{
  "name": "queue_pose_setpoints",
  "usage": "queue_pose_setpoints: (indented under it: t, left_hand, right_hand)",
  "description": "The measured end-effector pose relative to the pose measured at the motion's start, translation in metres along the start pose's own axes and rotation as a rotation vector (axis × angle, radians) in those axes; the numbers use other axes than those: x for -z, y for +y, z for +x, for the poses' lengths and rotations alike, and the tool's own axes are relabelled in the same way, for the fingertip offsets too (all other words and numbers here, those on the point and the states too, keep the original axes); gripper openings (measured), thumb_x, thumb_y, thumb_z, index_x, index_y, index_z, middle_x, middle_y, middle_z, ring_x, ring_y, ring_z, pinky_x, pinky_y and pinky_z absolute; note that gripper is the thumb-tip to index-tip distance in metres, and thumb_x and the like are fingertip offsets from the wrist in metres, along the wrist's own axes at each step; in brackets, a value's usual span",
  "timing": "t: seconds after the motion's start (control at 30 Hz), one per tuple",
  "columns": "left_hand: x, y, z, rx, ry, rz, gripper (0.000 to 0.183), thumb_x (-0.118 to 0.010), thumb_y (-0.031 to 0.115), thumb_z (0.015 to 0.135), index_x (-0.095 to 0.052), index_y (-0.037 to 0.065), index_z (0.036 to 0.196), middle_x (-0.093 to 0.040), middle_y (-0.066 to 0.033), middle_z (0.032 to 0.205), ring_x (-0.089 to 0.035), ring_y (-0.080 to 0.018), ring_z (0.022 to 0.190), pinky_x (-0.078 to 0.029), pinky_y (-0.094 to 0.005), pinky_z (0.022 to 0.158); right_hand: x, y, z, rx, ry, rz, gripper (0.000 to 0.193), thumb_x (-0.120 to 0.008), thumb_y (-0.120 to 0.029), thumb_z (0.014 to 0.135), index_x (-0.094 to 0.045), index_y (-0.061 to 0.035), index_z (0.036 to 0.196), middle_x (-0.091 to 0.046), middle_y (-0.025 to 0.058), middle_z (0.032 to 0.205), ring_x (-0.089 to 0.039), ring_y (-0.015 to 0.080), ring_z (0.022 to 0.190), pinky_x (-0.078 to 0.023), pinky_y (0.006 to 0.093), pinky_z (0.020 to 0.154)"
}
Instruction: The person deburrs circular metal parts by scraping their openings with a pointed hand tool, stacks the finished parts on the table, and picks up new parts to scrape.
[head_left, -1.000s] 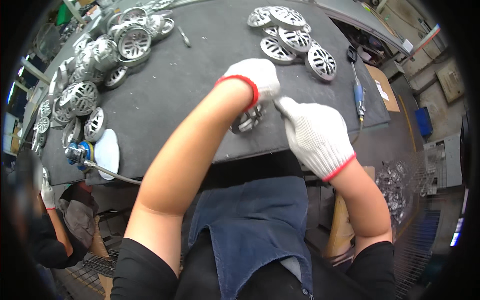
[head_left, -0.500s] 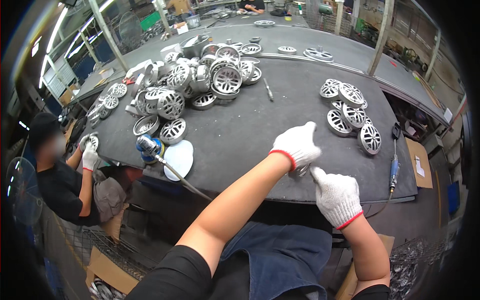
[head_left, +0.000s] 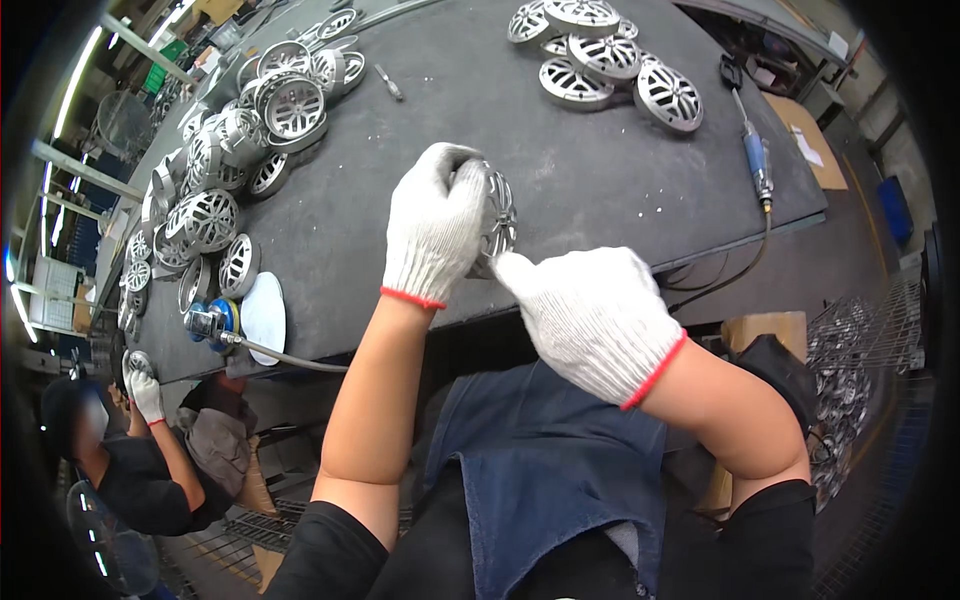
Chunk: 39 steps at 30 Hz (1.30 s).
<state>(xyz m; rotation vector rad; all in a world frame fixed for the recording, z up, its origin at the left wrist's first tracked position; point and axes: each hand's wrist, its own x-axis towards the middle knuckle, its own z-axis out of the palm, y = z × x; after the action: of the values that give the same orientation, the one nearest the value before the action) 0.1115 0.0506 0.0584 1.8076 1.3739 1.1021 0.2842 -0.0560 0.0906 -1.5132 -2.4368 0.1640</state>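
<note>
Both my hands wear white knitted gloves with red cuffs. My left hand is closed around a silver spoked metal wheel part, held on edge above the near side of the dark table. Its spokes face right, and its left side is hidden by the glove. My right hand is just to the lower right, fingers curled, with its tip close to the part's lower edge. Whether it touches the part, or holds something small, is hidden.
Many similar wheel parts are heaped at left; a smaller pile lies far right. A blue air sander and pale round discs sit near left, a blue air tool at right. A co-worker works at left.
The view has swung, so the table's contents sit elsewhere in the picture. My left hand has turned more upright, bringing the wheel part into sight. My right hand has come closer beside it.
</note>
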Motion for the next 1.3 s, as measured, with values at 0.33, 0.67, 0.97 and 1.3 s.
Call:
queue_pose_setpoints:
  t: [0.33, 0.67, 0.97, 1.3]
  left_hand:
    - [0.005, -0.021, -0.058, -0.062, 0.26, -0.095, 0.022, -0.073, 0.012, 0.11, -0.073, -0.005, 0.124, -0.078, -0.0097, 0.105, -0.07, -0.0104, 0.093, -0.059, -0.0295, 0.085]
    - [0.043, -0.054, -0.066, 0.221, 0.176, -0.323, 0.041, -0.087, 0.018, 0.102, -0.069, -0.006, 0.13, -0.077, -0.0135, 0.117, -0.073, -0.0156, 0.103, -0.062, -0.0313, 0.092]
    - [0.068, -0.077, -0.063, 0.357, 0.019, -0.428, 0.055, -0.092, 0.023, 0.098, -0.063, -0.006, 0.135, -0.074, -0.0146, 0.119, -0.073, -0.017, 0.106, -0.062, -0.0325, 0.093]
    - [0.084, -0.08, -0.076, 0.451, -0.081, -0.483, 0.093, -0.089, 0.032, 0.099, -0.044, -0.01, 0.168, -0.078, -0.0153, 0.117, -0.076, -0.016, 0.097, -0.061, -0.027, 0.079]
  right_hand:
    - [0.004, -0.026, -0.012, 0.018, -0.11, -0.105, 0.021, -0.072, -0.017, 0.091, -0.073, -0.0085, 0.111, -0.073, 0.0072, 0.069, -0.075, 0.0292, 0.061, -0.058, 0.0474, 0.061]
    - [0.024, 0.006, -0.035, -0.118, -0.129, 0.628, 0.024, -0.07, -0.002, 0.103, -0.078, -0.0005, 0.126, -0.085, 0.0201, 0.102, -0.084, 0.0373, 0.096, -0.066, 0.0424, 0.088]
    - [-0.027, 0.024, -0.08, -0.616, 0.015, 1.186, 0.036, -0.064, 0.006, 0.105, -0.076, 0.0066, 0.138, -0.082, 0.0193, 0.131, -0.078, 0.0263, 0.123, -0.058, 0.0365, 0.113]
    - [-0.061, 0.004, -0.06, -0.203, 0.007, 1.035, 0.035, -0.07, 0.003, 0.104, -0.074, 0.0059, 0.138, -0.082, 0.0239, 0.125, -0.083, 0.0338, 0.115, -0.063, 0.0379, 0.104]
